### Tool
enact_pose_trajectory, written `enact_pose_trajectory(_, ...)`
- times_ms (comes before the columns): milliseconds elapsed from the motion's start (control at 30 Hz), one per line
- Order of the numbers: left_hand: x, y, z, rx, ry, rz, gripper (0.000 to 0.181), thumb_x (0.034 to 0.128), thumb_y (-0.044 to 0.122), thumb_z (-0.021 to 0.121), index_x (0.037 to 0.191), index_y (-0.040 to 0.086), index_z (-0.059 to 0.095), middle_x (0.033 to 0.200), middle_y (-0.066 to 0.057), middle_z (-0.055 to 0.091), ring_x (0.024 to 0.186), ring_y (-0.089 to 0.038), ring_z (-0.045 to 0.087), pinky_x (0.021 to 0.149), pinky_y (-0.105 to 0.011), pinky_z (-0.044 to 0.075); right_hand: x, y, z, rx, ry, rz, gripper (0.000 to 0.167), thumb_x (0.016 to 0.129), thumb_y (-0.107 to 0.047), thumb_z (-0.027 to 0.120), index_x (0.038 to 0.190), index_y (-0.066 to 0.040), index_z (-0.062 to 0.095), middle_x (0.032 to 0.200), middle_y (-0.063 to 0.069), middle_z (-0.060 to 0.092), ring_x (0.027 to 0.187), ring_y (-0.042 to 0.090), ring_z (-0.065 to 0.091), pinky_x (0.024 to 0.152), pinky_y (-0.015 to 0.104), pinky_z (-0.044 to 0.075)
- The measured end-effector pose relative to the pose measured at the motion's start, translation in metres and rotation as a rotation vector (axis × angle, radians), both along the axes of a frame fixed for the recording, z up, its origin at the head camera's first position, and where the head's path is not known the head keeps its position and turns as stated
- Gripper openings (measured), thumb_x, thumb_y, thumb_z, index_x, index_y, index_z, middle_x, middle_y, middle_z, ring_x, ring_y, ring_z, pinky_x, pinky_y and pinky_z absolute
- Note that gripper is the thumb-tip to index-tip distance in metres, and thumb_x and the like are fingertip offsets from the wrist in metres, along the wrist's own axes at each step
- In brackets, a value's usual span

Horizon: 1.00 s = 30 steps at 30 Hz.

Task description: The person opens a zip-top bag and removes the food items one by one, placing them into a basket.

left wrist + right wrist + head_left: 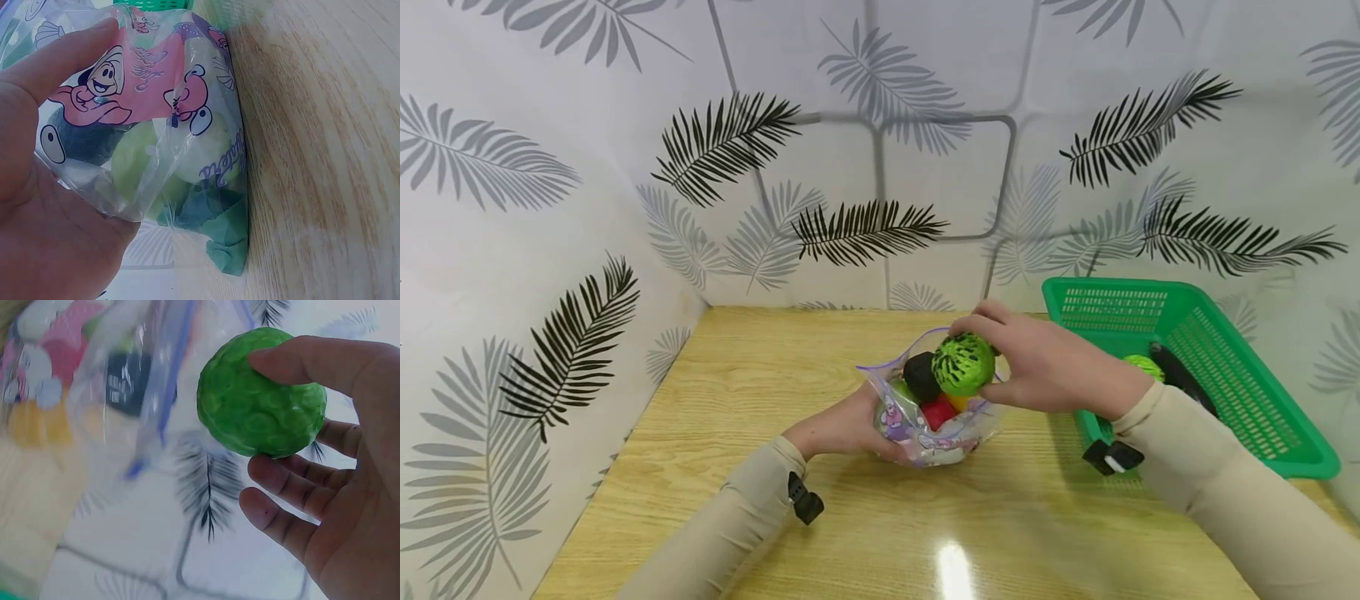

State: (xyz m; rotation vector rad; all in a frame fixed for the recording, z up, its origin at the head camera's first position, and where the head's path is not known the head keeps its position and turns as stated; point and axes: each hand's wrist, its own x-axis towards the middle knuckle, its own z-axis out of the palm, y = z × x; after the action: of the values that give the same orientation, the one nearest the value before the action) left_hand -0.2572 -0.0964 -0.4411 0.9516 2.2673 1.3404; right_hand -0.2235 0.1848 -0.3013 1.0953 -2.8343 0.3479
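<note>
My right hand (pixel 1048 358) pinches a round, bumpy green toy fruit (pixel 962 364) with dark markings, holding it above the mouth of a clear zip bag (pixel 917 442). In the right wrist view, the thumb lies on one side of the green toy fruit (pixel 262 394) and fingertips touch the other. My left hand (pixel 846 425) grips the bag's left side, thumb in front; its other fingers are mostly hidden. The bag bears cartoon prints and stands with its purple-edged mouth apart. Inside are a black piece (pixel 920 377), a red piece (pixel 937 412) and pale green and white round pieces (pixel 203 147).
On the right of the wooden table (pixel 760 358) sits a green plastic basket (pixel 1262 375). It holds a bright green piece (pixel 1144 365) and a long dark piece (pixel 1182 379). A leaf-patterned covering (pixel 925 183) rises behind the table.
</note>
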Motion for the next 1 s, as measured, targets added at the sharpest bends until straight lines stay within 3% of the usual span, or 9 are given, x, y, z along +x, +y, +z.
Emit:
enact_pose_trajectory(267, 0.0, 0.001, -0.003, -0.01, 0.011, 0.014, 0.128, 0.0651, 0.016, 0.096, 0.159, 0.037, 0.011, 0.156, 0.01, 0.034, 0.135, -0.011, 0.044, 0.119, -0.036, 0.032, 0.011, 0.051, 0.012, -0.041, -0.023, -0.157, 0.066, 0.08, -0.021, 0.082, 0.137, -0.028, 0.051, 0.124, -0.004, 0.049, 0.093, 0.015, 0.055, 0.074, 0.032, 0.052)
enact_pose_trajectory(433, 0.0, 0.002, -0.002, 0.007, 0.041, 0.013, 0.132, 0.0649, 0.015, 0.096, 0.161, 0.035, 0.008, 0.159, 0.011, 0.029, 0.139, -0.013, 0.039, 0.12, -0.038, 0.029, 0.016, 0.082, 0.011, 0.001, -0.024, -0.246, 0.069, 0.079, -0.025, 0.083, 0.141, -0.025, 0.051, 0.128, 0.001, 0.05, 0.094, 0.016, 0.058, 0.073, 0.034, 0.052)
enact_pose_trajectory(667, 0.001, 0.002, -0.001, -0.002, 0.037, 0.024, 0.132, 0.0655, 0.016, 0.096, 0.158, 0.044, 0.007, 0.159, 0.011, 0.028, 0.141, -0.011, 0.036, 0.121, -0.036, 0.028, 0.018, 0.123, -0.007, 0.104, -0.07, -0.325, 0.068, 0.082, -0.03, 0.082, 0.142, -0.018, 0.052, 0.129, 0.01, 0.052, 0.09, 0.017, 0.059, 0.07, 0.036, 0.052)
enact_pose_trajectory(867, 0.0, 0.002, -0.002, -0.005, 0.006, 0.025, 0.132, 0.0655, 0.018, 0.097, 0.159, 0.042, 0.007, 0.158, 0.012, 0.029, 0.137, -0.012, 0.041, 0.119, -0.036, 0.032, 0.017, 0.148, -0.027, 0.164, -0.155, -0.366, 0.068, 0.08, -0.024, 0.084, 0.141, -0.013, 0.054, 0.127, 0.016, 0.052, 0.089, 0.02, 0.06, 0.067, 0.039, 0.052)
enact_pose_trajectory(1000, 0.0, 0.001, -0.003, -0.009, -0.01, 0.026, 0.132, 0.0658, 0.018, 0.096, 0.159, 0.041, 0.006, 0.158, 0.012, 0.028, 0.136, -0.013, 0.042, 0.119, -0.035, 0.033, 0.012, 0.159, -0.042, 0.187, -0.219, -0.352, 0.069, 0.078, -0.019, 0.083, 0.14, -0.006, 0.054, 0.122, 0.021, 0.052, 0.084, 0.021, 0.057, 0.064, 0.037, 0.049)
